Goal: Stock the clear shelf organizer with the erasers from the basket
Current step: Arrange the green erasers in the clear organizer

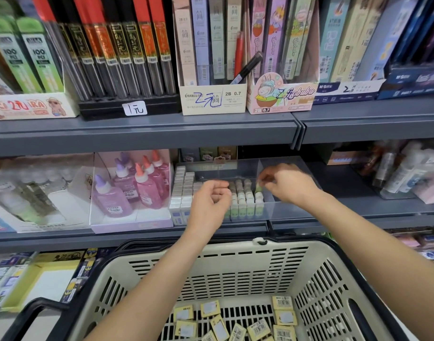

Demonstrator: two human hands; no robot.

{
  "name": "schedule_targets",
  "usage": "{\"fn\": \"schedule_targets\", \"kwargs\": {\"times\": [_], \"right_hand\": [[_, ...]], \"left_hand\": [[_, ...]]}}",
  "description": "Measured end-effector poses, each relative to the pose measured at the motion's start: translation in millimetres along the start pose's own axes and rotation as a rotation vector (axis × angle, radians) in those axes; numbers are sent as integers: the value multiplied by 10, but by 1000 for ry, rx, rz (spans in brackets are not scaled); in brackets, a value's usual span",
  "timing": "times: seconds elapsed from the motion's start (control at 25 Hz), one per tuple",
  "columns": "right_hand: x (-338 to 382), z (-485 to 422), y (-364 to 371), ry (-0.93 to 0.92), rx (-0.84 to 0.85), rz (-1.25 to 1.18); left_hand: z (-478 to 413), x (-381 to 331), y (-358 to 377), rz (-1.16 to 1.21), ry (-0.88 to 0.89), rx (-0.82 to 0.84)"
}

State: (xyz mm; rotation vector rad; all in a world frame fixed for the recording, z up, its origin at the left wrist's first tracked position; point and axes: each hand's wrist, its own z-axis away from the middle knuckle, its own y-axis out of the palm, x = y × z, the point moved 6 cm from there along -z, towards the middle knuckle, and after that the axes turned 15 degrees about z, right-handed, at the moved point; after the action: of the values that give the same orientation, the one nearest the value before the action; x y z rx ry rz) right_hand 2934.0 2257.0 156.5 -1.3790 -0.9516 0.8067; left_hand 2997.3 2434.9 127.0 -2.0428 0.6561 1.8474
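Note:
The clear shelf organizer (280, 210) sits on the middle shelf, with white erasers (184, 190) in rows at its left and green-and-white erasers (245, 200) in its middle. My right hand (287, 184) reaches into it and pinches a small green eraser (258, 187) above the right end of the green rows. My left hand (209, 203) hovers in front of the organizer with fingers curled; I see nothing in it. Below, the beige basket (235, 264) holds several yellow-wrapped erasers (209, 308) on its floor.
Pink and purple glue bottles (137, 183) stand in a clear box left of the organizer. Pencil-lead boxes (211, 45) fill the upper shelf. Bottles (405, 173) crowd the shelf at right. The basket's black handle (36, 308) lies at lower left.

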Motion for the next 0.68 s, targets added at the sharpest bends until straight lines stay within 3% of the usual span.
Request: {"fn": "schedule_targets", "kwargs": {"times": [0.28, 0.68], "right_hand": [[143, -113, 252, -116, 239, 175], [145, -128, 9, -49, 289, 109]], "left_hand": [[103, -7, -85, 82, -49, 21], [146, -89, -438, 96, -24, -43]]}}
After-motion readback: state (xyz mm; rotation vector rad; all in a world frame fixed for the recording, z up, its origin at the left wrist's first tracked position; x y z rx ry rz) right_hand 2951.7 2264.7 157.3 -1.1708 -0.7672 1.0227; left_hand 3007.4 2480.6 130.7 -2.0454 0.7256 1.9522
